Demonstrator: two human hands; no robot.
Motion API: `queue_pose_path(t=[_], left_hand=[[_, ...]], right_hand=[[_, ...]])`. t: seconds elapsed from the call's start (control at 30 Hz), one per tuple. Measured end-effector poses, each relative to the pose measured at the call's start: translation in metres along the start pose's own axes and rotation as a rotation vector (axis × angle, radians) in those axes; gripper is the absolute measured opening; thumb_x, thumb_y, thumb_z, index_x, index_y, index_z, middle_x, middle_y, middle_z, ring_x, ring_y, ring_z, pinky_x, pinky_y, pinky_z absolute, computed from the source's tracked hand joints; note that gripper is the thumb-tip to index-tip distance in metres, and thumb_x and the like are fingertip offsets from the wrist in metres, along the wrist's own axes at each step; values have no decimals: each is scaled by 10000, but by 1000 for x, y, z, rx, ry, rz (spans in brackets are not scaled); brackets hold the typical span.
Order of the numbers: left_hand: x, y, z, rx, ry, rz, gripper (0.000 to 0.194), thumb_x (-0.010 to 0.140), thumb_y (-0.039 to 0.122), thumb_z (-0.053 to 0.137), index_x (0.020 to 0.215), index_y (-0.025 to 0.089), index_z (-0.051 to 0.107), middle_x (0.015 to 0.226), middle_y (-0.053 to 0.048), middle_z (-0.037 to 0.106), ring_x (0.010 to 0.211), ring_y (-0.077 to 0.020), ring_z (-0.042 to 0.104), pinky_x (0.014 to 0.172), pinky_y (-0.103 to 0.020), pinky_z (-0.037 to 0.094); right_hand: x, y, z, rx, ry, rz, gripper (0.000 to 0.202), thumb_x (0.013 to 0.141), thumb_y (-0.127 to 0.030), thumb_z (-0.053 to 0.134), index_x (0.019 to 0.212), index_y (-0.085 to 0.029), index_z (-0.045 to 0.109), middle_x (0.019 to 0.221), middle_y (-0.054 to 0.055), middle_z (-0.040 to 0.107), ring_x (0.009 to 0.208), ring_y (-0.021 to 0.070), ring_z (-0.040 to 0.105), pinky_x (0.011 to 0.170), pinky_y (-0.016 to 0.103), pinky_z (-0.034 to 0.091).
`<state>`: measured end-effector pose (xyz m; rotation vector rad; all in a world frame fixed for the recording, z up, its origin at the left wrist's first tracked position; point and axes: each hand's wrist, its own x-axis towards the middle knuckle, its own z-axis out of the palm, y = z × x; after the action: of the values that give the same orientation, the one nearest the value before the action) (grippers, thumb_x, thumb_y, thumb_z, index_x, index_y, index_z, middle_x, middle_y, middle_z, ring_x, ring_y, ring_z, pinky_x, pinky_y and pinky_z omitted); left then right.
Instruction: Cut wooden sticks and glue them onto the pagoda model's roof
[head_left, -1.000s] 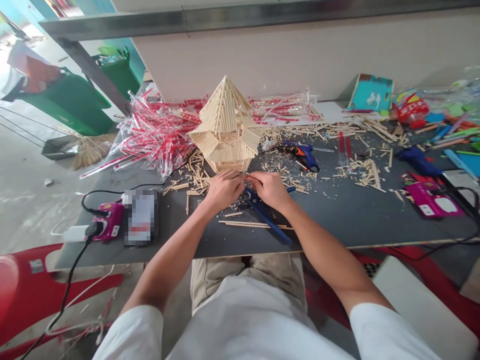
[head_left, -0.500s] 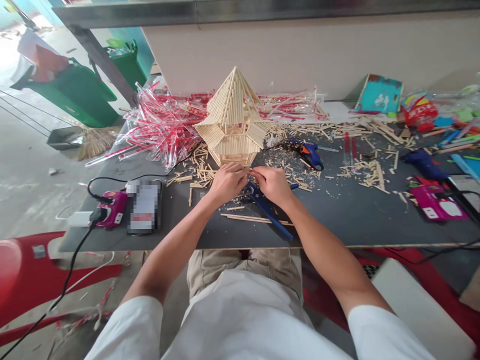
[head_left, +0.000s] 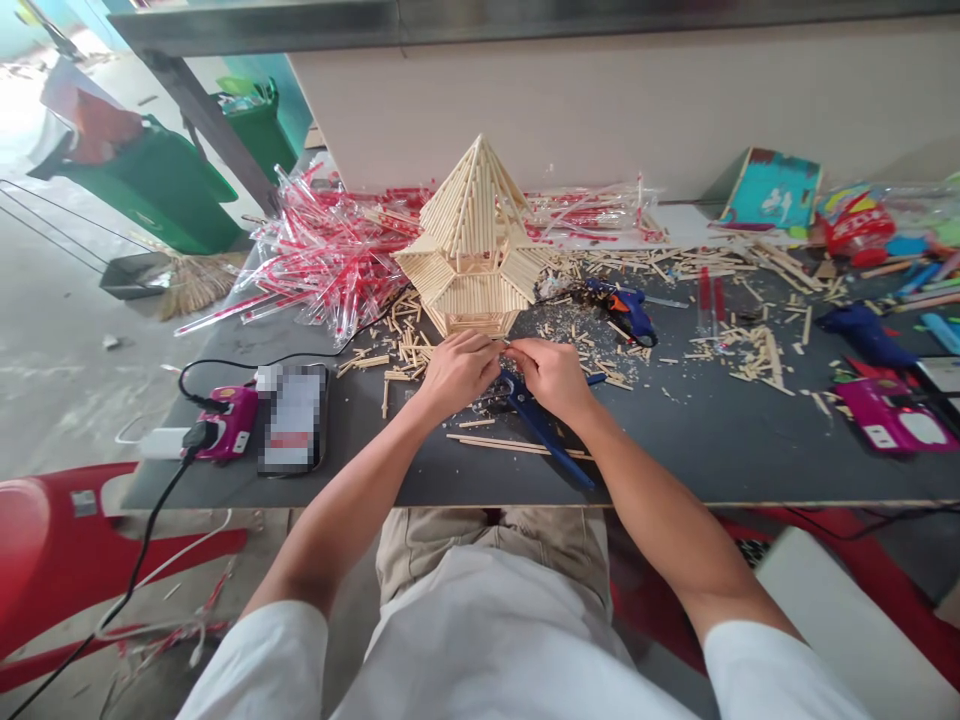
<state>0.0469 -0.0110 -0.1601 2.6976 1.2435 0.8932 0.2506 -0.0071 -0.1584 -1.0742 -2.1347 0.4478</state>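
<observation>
A lantern-shaped model built of pale wooden sticks (head_left: 484, 292) stands upright with a pointed roof. Close in front of its base, my left hand (head_left: 465, 374) has its fingers curled and drawn together. My right hand (head_left: 553, 376) pinches thumb against forefinger, its tips almost meeting those of the left. Whatever lies between the fingertips is too small and covered to make out; whether they touch the model is also unclear. Blue-handled pliers (head_left: 546, 432) lie partly beneath my right hand. Two or so long loose sticks (head_left: 510, 443) rest nearer the table edge.
Red-and-clear plastic wrappers (head_left: 330, 255) are heaped at the back left. Stick offcuts (head_left: 761, 360) litter the dark table (head_left: 697, 440). A blue glue gun (head_left: 634, 315) lies right of the model. A phone (head_left: 294, 420) and a purple power strip (head_left: 232, 425) sit left, another purple strip (head_left: 892, 415) right.
The whole view has shifted slightly, so everything appears a little further right and lower. Both hands keep nearly the same pose in front of the model.
</observation>
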Motion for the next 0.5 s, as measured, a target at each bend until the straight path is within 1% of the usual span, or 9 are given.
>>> queue_pose_path(t=[0.1, 0.2, 0.5], left_hand=[[1, 1, 1, 6, 42, 9, 283, 1036, 207, 461, 1108, 137, 725, 961, -88, 732, 924, -227, 654, 841, -359, 497], [2, 1, 3, 10, 58, 11, 262, 1024, 193, 480, 1091, 144, 728, 955, -77, 736, 915, -224, 655, 840, -358, 503], [2, -5, 3, -21, 12, 24, 261, 1028, 197, 500, 1145, 157, 730, 969, -81, 737, 931, -226, 657, 849, -365, 516]], right_hand=[[0, 1, 1, -11, 30, -26, 337, 1076, -348, 456, 962, -173, 721, 856, 100, 736, 801, 230, 693, 725, 324, 465], [0, 4, 3, -13, 48, -41, 321, 1074, -340, 465, 974, -180, 724, 866, 92, 744, 800, 222, 698, 725, 315, 476], [0, 8, 3, -10, 42, -31, 301, 1071, -343, 485, 992, -177, 724, 870, 83, 749, 796, 209, 698, 730, 308, 478]])
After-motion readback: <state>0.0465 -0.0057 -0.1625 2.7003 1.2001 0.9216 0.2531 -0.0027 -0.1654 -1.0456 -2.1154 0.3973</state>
